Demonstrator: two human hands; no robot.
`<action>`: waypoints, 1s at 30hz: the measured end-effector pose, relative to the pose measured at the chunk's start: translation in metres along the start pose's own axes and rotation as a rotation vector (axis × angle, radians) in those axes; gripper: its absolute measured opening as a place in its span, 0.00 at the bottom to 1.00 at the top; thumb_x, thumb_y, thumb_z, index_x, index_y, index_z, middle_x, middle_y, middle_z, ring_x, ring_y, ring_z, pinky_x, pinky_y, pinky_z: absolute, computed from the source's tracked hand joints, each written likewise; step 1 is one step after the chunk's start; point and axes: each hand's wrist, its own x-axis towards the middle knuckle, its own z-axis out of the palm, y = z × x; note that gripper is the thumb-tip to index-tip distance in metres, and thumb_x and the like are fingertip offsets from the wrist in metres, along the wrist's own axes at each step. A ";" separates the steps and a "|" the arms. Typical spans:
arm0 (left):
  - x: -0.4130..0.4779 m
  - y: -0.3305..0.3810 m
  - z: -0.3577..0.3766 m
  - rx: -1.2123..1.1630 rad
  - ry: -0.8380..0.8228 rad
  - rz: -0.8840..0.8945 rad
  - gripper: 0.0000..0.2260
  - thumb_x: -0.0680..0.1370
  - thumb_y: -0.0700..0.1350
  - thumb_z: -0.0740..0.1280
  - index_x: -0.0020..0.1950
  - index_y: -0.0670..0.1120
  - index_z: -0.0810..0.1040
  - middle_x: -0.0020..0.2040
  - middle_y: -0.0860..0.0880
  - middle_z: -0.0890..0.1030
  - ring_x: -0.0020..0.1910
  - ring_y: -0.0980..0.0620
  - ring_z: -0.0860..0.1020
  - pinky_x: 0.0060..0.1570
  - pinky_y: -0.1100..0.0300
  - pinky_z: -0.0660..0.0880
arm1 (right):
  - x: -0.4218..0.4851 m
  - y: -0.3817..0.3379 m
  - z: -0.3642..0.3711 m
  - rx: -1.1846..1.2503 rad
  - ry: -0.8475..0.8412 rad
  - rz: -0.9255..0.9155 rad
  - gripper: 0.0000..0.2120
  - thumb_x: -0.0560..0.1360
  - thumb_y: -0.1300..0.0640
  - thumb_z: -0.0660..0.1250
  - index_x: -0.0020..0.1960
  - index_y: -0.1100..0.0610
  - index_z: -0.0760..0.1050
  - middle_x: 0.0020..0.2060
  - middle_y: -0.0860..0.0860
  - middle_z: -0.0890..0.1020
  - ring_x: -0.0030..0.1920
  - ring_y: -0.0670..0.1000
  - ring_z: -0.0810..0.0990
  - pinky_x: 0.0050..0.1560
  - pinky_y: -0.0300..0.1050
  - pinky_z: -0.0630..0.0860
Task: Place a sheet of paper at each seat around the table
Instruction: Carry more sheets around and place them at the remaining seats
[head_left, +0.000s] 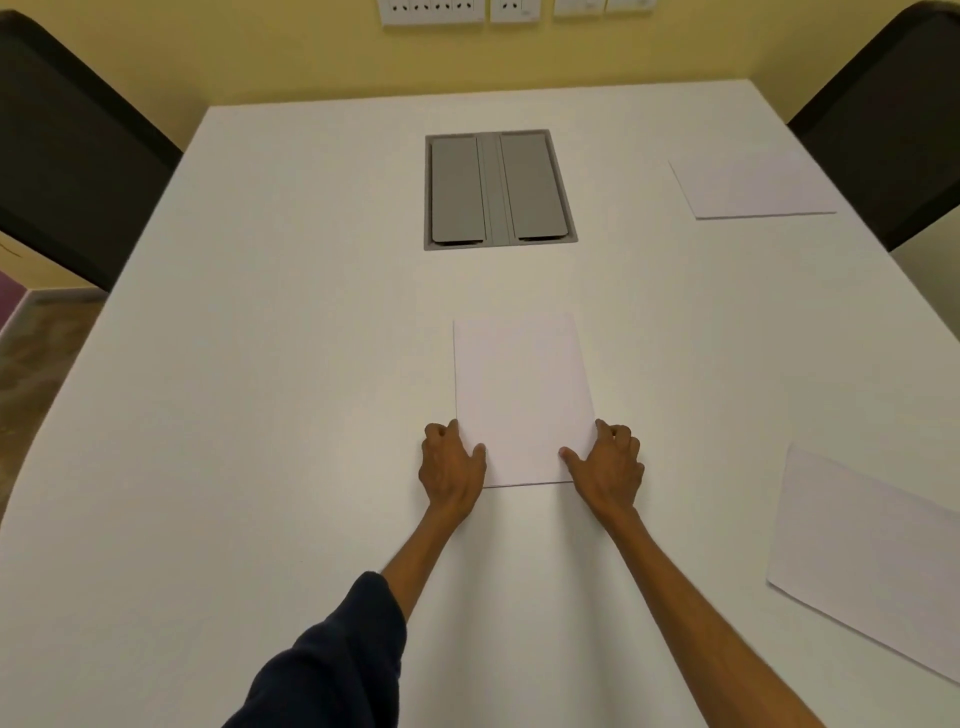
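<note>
A stack of white paper (522, 395) lies flat in the middle of the white table (260, 389). My left hand (451, 470) grips its near left corner, thumb on top. My right hand (608, 470) grips the near right corner the same way. A single sheet (753, 189) lies at the far right, in front of a black chair (893, 119). Another sheet (872, 561) lies by the near right edge, partly cut off by the frame.
A grey cable hatch (500, 189) with two lids is set into the table beyond the stack. A second black chair (67, 156) stands at the far left. Wall sockets (457, 10) sit on the yellow wall behind.
</note>
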 end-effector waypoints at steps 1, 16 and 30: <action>0.000 0.000 0.001 -0.002 0.007 0.005 0.23 0.78 0.50 0.66 0.70 0.43 0.69 0.64 0.44 0.70 0.60 0.45 0.74 0.48 0.56 0.70 | 0.000 -0.001 0.001 0.008 0.008 0.006 0.29 0.74 0.46 0.69 0.69 0.58 0.67 0.66 0.56 0.70 0.67 0.58 0.67 0.59 0.54 0.69; -0.004 0.006 0.006 -0.097 0.111 -0.007 0.16 0.78 0.44 0.67 0.65 0.43 0.75 0.62 0.45 0.74 0.61 0.46 0.74 0.51 0.58 0.70 | -0.002 -0.007 0.003 0.149 0.125 0.075 0.21 0.77 0.51 0.68 0.65 0.62 0.74 0.61 0.58 0.76 0.63 0.59 0.72 0.60 0.54 0.69; 0.004 0.011 -0.012 -0.413 0.133 -0.294 0.08 0.78 0.44 0.66 0.52 0.43 0.81 0.53 0.45 0.82 0.56 0.43 0.78 0.58 0.46 0.75 | 0.001 -0.004 -0.007 0.735 0.003 0.270 0.17 0.76 0.51 0.70 0.56 0.64 0.80 0.54 0.58 0.84 0.50 0.59 0.81 0.56 0.52 0.79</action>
